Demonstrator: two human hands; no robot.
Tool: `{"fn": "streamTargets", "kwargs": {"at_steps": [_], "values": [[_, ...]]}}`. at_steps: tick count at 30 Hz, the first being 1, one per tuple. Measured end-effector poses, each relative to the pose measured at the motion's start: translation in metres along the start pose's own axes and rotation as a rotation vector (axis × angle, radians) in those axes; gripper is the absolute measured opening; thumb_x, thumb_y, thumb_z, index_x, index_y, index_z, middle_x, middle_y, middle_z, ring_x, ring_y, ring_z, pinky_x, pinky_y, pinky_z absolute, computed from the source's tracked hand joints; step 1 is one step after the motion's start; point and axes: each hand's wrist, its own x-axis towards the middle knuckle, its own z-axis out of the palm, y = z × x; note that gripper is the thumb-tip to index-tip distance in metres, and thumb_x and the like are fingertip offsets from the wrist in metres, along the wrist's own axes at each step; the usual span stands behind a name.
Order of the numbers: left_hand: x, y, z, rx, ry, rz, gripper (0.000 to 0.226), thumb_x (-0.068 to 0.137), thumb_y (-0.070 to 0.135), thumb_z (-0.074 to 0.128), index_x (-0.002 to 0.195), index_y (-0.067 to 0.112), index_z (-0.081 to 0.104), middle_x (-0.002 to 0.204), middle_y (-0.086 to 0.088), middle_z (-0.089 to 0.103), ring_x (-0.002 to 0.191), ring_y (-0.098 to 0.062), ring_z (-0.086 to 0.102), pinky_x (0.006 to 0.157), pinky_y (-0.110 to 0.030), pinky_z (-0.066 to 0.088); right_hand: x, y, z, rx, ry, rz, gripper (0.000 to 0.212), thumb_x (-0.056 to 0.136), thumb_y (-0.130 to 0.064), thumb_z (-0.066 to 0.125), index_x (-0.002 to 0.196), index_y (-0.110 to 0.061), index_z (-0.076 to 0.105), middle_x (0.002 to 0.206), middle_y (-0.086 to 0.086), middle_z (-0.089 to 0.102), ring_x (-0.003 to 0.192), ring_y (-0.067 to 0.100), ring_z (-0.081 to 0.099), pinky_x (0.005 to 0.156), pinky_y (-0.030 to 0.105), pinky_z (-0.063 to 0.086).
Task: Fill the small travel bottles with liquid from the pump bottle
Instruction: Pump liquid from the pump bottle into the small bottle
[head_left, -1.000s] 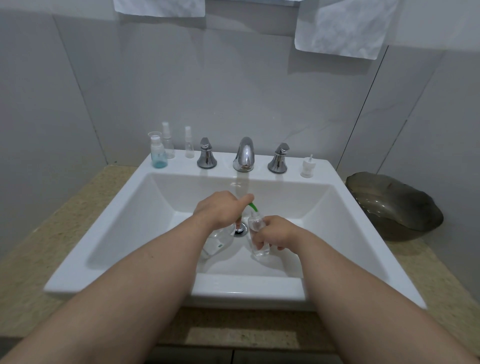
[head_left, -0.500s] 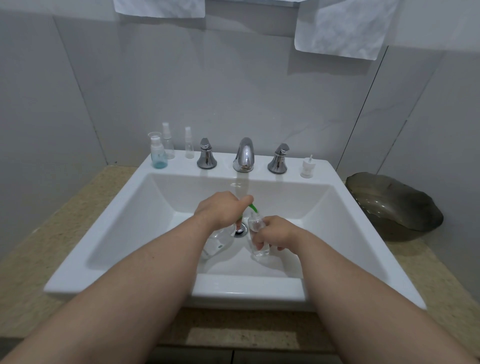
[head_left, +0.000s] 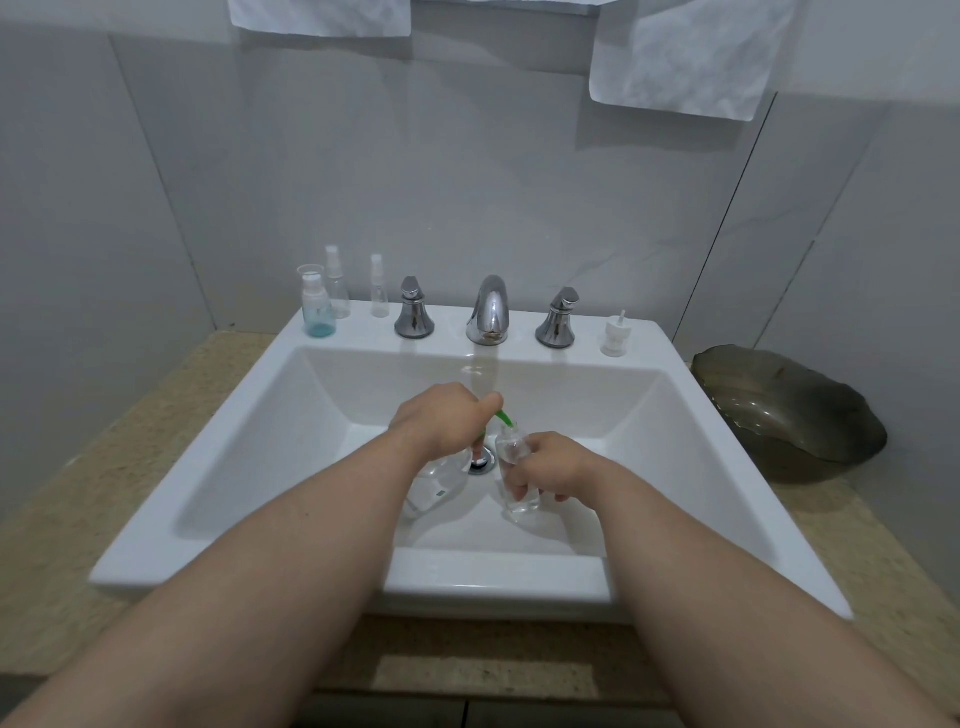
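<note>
The left hand (head_left: 441, 421) is curled over the head of the pump bottle (head_left: 434, 488), whose clear body slants toward 7 o'clock in the sink (head_left: 498, 577). Its green spout (head_left: 505, 417) points toward 4 o'clock. The right hand (head_left: 550, 467) grips the travel bottle (head_left: 511, 449) nearly upright, its mouth at the spout tip and seemingly touching it.

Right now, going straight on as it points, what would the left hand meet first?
Probably the small bottle in the right hand, just past the green nozzle; depth is unclear.
</note>
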Motion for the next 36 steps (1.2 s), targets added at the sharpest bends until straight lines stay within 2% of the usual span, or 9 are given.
{"fn": "streamTargets", "kwargs": {"at_steps": [4,12,14,18,21,25,31,36], "values": [[-0.0014,0.0010,-0.0014,0.014,0.002,0.006,0.060,0.095,0.052,0.038,0.057,0.019,0.070,0.080,0.000,0.070,0.079,-0.023,0.063,0.067,-0.034,0.044,-0.0004,0.0000,0.0003,0.001,-0.002,0.000,0.018,0.055,-0.021,0.064,0.072,-0.026,0.062,0.083,-0.001,0.062,0.076,0.020,0.051,0.062,0.029,0.040],[-0.0019,0.0017,-0.0014,0.021,-0.010,0.000,0.062,0.094,0.054,0.038,0.057,0.019,0.072,0.078,0.002,0.068,0.079,-0.023,0.063,0.069,-0.033,0.044,-0.0013,0.0000,-0.0002,-0.009,-0.004,0.000,0.017,0.055,-0.022,0.064,0.072,-0.025,0.063,0.080,-0.001,0.060,0.075,0.020,0.051,0.064,0.030,0.039],[-0.0045,0.0022,-0.0021,-0.008,-0.011,-0.013,0.063,0.096,0.058,0.038,0.058,0.018,0.070,0.077,0.003,0.068,0.079,-0.022,0.062,0.071,-0.034,0.044,-0.0007,0.0007,0.0001,-0.010,-0.004,0.003,0.016,0.057,-0.021,0.064,0.072,-0.026,0.064,0.080,-0.001,0.060,0.076,0.020,0.051,0.064,0.030,0.040],[-0.0074,0.0026,-0.0036,-0.020,-0.015,0.000,0.078,0.096,0.076,0.032,0.065,0.018,0.073,0.078,0.006,0.069,0.083,-0.019,0.064,0.084,-0.038,0.048,-0.0004,0.0011,-0.0003,-0.009,0.001,0.005,0.017,0.060,-0.020,0.064,0.076,-0.026,0.066,0.082,-0.001,0.063,0.077,0.019,0.053,0.066,0.030,0.041],[-0.0081,0.0024,-0.0038,-0.004,-0.018,0.006,0.082,0.095,0.080,0.030,0.067,0.018,0.074,0.079,0.005,0.070,0.084,-0.019,0.064,0.087,-0.039,0.050,0.0001,0.0015,-0.0001,-0.008,0.000,0.011,0.016,0.062,-0.019,0.064,0.077,-0.026,0.067,0.082,-0.002,0.063,0.078,0.019,0.053,0.067,0.030,0.042],[-0.0077,0.0029,-0.0037,-0.006,-0.021,0.008,0.081,0.095,0.080,0.030,0.067,0.018,0.074,0.079,0.007,0.070,0.084,-0.018,0.065,0.087,-0.038,0.050,-0.0001,0.0008,-0.0004,-0.005,-0.004,0.007,0.017,0.061,-0.020,0.064,0.077,-0.026,0.066,0.082,-0.002,0.065,0.078,0.019,0.054,0.067,0.030,0.042],[-0.0075,0.0043,-0.0037,-0.027,-0.021,0.005,0.074,0.097,0.072,0.034,0.065,0.018,0.073,0.071,0.010,0.069,0.079,-0.016,0.063,0.075,-0.035,0.044,0.0002,0.0008,-0.0002,-0.006,-0.003,0.007,0.018,0.058,-0.020,0.064,0.075,-0.026,0.066,0.083,-0.002,0.064,0.079,0.019,0.054,0.065,0.029,0.042],[-0.0050,0.0020,-0.0020,-0.024,-0.016,0.011,0.072,0.096,0.068,0.034,0.060,0.018,0.071,0.076,0.007,0.070,0.081,-0.020,0.064,0.080,-0.036,0.049,0.0002,0.0007,0.0001,-0.007,-0.003,0.008,0.017,0.058,-0.019,0.064,0.073,-0.026,0.065,0.083,-0.002,0.064,0.078,0.020,0.053,0.065,0.030,0.041]]}}
